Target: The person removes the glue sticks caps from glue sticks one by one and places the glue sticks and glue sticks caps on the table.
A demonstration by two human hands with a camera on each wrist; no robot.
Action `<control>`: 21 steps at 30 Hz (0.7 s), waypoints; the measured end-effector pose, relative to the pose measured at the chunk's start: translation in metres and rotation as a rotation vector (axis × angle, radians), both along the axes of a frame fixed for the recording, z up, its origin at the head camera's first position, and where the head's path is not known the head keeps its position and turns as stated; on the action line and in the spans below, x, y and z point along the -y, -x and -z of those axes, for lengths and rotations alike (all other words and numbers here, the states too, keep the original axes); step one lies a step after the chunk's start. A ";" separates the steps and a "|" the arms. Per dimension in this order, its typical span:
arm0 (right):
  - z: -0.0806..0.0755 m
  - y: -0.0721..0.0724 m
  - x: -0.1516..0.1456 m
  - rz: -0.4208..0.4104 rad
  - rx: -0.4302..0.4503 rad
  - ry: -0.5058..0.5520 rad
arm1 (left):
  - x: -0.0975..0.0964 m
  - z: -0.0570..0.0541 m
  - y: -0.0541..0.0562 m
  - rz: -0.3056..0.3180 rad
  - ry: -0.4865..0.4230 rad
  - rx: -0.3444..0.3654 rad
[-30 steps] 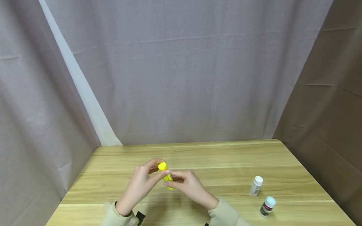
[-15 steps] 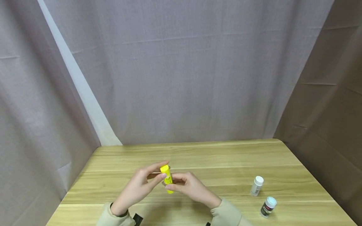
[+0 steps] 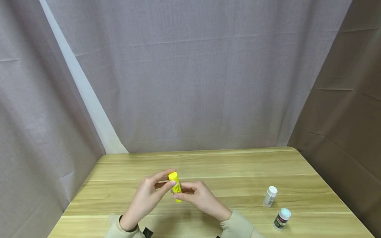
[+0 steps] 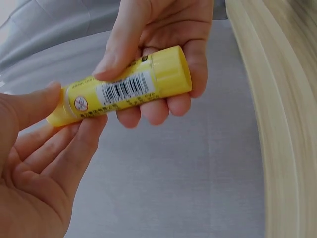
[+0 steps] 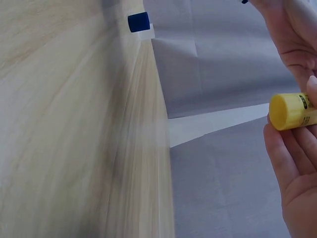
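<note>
A yellow glue stick (image 3: 174,177) is held up above the table between both hands, tilted slightly. My left hand (image 3: 148,192) pinches its upper end between thumb and fingers. Lower down, my right hand (image 3: 201,197) grips the barrel, and the bottom end sticks out below the thumb. In the left wrist view the glue stick (image 4: 124,89) shows a white barcode label and dark print. Its protruding end also appears at the edge of the right wrist view.
On the right of the wooden table (image 3: 226,168) stand a white-capped bottle (image 3: 270,196) and a dark-labelled jar (image 3: 281,218) with a pale lid. A dark blue object (image 5: 138,22) with white beneath shows in the right wrist view. Grey curtains (image 3: 190,82) surround the table.
The glue stick and both hands have shifted slightly, and the left thumb lies a little lower along the stick than a second ago. The bottles have not moved.
</note>
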State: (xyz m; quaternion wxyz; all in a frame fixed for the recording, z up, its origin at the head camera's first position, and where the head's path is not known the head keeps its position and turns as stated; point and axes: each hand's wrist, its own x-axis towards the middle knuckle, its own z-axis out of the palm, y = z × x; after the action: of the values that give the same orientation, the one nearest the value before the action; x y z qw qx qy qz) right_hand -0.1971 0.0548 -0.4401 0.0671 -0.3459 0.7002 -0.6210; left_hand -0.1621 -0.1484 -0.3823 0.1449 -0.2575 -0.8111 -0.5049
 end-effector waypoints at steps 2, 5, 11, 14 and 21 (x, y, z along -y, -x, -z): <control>0.000 0.000 0.001 0.019 -0.014 -0.002 | -0.001 0.000 -0.001 -0.024 0.003 -0.003; 0.000 0.000 0.003 0.052 -0.026 -0.015 | -0.002 0.001 -0.001 -0.052 0.000 -0.011; -0.001 0.001 0.005 0.091 -0.011 -0.031 | -0.006 0.002 0.000 -0.132 0.010 -0.046; -0.001 0.001 0.006 0.102 -0.005 -0.030 | -0.008 0.002 0.001 -0.145 0.015 -0.077; 0.001 0.002 0.001 0.003 0.022 -0.016 | -0.003 0.002 0.006 -0.011 0.024 -0.099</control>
State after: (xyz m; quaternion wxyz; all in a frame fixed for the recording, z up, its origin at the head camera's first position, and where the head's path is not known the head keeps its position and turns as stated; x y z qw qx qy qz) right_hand -0.1988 0.0538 -0.4414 0.0769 -0.3375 0.7049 -0.6191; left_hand -0.1680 -0.1457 -0.3848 0.1843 -0.2795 -0.8104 -0.4809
